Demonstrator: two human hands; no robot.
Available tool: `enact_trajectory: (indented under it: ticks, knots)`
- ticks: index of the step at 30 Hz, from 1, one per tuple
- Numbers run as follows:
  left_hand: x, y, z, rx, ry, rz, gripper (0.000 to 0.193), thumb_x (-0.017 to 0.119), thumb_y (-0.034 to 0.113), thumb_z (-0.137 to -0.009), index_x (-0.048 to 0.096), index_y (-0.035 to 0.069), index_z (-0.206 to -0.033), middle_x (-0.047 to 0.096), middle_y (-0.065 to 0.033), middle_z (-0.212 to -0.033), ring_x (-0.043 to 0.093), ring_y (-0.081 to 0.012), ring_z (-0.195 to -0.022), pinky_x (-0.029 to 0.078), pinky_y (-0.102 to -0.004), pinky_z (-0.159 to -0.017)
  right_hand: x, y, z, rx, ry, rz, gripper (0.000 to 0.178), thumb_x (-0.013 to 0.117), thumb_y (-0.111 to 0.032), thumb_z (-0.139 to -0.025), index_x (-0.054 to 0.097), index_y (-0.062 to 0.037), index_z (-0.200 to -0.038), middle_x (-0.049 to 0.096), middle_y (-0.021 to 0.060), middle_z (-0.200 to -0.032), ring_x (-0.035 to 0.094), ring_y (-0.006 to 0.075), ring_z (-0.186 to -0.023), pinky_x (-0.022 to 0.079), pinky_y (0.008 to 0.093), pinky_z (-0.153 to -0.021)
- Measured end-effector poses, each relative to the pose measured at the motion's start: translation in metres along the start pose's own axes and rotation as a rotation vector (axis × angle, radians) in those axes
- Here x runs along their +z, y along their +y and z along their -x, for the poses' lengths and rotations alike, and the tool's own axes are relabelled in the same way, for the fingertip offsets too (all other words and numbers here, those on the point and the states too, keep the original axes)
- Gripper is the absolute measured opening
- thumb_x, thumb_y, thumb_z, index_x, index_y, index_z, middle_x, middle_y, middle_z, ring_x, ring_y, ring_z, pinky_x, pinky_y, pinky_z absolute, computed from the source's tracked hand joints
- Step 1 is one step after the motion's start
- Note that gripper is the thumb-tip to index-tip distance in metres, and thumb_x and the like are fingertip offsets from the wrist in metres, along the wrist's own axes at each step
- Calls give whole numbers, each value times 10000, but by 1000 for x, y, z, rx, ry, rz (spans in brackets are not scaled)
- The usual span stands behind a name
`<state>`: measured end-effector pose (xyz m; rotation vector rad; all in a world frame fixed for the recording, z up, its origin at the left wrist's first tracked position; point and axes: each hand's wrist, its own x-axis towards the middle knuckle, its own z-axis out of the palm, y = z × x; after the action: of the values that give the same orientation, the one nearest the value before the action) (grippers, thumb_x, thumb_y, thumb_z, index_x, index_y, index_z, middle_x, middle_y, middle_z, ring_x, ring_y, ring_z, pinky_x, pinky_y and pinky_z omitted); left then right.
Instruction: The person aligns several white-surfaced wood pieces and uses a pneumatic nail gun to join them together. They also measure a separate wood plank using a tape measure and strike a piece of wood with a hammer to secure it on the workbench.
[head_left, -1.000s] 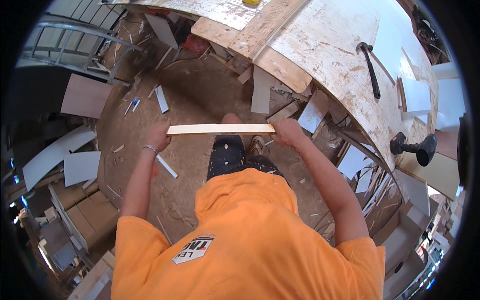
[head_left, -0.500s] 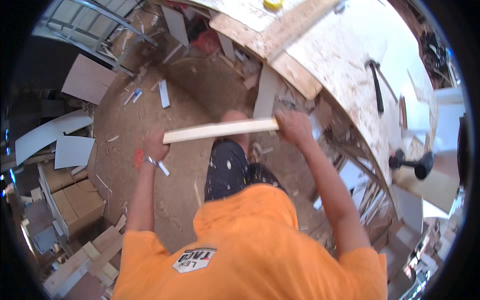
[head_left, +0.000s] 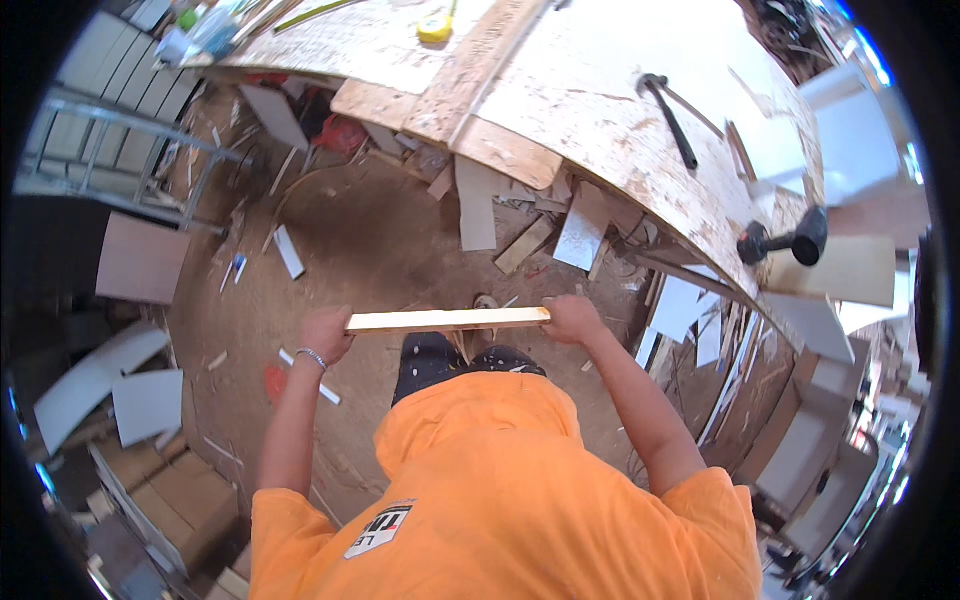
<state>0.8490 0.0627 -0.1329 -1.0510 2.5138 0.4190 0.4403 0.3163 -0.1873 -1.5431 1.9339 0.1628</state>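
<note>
Above the sawdust-strewn dirt floor (head_left: 400, 250), I hold a long pale flat wooden strip (head_left: 448, 320) level across my front, left hand (head_left: 325, 334) clenched on one end, right hand (head_left: 570, 318) clenched on the other. It is lifted but not yet laid on the speckled chipboard workbench (head_left: 600, 110), where a black hammer (head_left: 668, 120) lies well apart.
</note>
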Motion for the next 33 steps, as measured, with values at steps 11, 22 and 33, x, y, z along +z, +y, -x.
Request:
enact_trajectory:
  ticks: [11, 22, 33]
  knots:
    - [-123, 83, -131, 438, 384, -85, 126, 696, 177, -802, 652, 97, -888, 711, -157, -854, 701, -372, -831, 569, -485, -765, -142, 32, 114, 420, 285, 142, 278, 719, -295, -777, 736, -125, -996, 746, 152, -946, 715, 364, -927, 570, 477, -851]
    - [68, 98, -82, 393, 326, 344, 312, 684, 137, -855, 640, 29, -1144, 701, -237, -1024, 672, -438, -953, 552, -497, -821, 19, 4, 109, 402, 530, -212, 307, 760, -224, -740, 683, -106, -1013, 720, 207, -952, 698, 400, -922, 544, 518, -794]
    - [9, 140, -49, 96, -1110, 1903, 334, 677, 408, -990, 627, 77, -992, 373, 87, -631, 350, -48, -542, 356, -235, -536, 16, -22, 124, 108, 97, -2094, 120, 614, -160, -919, 556, -58, -893, 451, 25, -600, 456, 135, -483, 398, 304, -495]
